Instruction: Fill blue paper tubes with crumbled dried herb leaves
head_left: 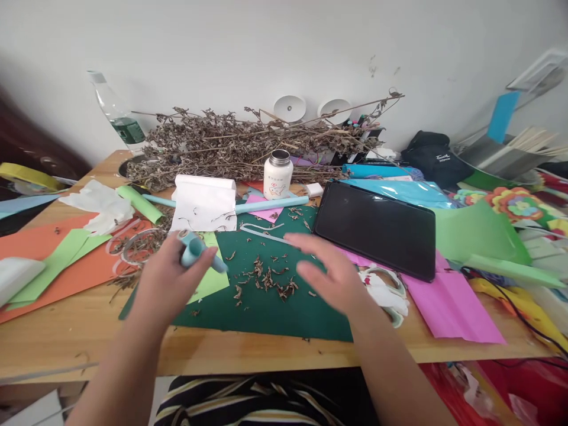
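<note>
My left hand [165,277] is closed around a light blue rolled piece [193,251], perhaps paper, above the left part of the dark green mat [266,316]. My right hand [332,273] hovers over the mat's right side, fingers apart, with nothing in it. Just beyond its fingertips lies a thin, pale bent strip [261,231]. Dry leaf bits [266,279] are scattered on the mat between the hands. A light green paper sheet [212,283] lies partly under my left hand. Behind it, a white paper sheet [206,204] curls over a long light blue tube [270,205].
Dried branches [231,142] pile along the wall behind a white bottle [278,176]. To the right lie a black tablet [377,228], white-handled scissors [385,290] and pink paper [457,307]. Orange paper [84,272] and a glass bottle [118,112] are at left.
</note>
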Motion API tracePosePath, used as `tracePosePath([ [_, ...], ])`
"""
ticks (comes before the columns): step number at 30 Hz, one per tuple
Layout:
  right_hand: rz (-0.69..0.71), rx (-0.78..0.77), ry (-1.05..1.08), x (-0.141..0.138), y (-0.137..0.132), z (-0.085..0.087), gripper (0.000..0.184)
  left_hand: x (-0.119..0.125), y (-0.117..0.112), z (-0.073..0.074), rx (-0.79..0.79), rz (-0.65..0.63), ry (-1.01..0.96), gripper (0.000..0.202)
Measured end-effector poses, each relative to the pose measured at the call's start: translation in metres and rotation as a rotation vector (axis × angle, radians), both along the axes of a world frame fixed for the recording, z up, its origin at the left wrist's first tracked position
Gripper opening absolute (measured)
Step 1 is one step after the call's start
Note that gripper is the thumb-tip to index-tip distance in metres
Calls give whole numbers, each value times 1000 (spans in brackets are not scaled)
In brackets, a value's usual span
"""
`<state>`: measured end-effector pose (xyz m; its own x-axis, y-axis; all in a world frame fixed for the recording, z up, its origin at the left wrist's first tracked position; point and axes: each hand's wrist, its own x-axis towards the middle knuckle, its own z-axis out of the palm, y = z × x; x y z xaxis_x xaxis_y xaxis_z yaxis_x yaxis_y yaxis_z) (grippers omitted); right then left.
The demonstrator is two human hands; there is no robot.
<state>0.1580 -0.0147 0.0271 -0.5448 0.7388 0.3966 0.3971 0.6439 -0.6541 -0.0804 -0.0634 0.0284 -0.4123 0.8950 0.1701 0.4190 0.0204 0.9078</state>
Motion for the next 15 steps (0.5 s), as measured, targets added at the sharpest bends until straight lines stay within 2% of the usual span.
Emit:
tracePosePath([
  [2, -226, 73, -246, -3, 27, -1, 33, -31, 19, -1, -19, -6, 238, 26],
  [3, -264, 99, -435, -5, 39, -5, 33, -45, 29, -4, 16, -31, 287, 27],
  [5, -249, 98, -539, -11, 54, -16, 24, -70, 48, -11, 54, -212, 321, 19],
  [8, -252, 103, -602, -15, 61, -38, 12, -89, 64, -15, 77, -232, 329, 25],
  [11, -273, 113, -623, -16, 61, -54, 10, -81, 62, 0, 84, -207, 378, 13],
  [14, -313, 118, -624, -15, 64, -57, 12, -47, 51, 21, 26, -211, 420, 14],
  [15, -337, 119, -622, -14, 65, -57, 12, -32, 48, 25, 27, -281, 398, 15],
])
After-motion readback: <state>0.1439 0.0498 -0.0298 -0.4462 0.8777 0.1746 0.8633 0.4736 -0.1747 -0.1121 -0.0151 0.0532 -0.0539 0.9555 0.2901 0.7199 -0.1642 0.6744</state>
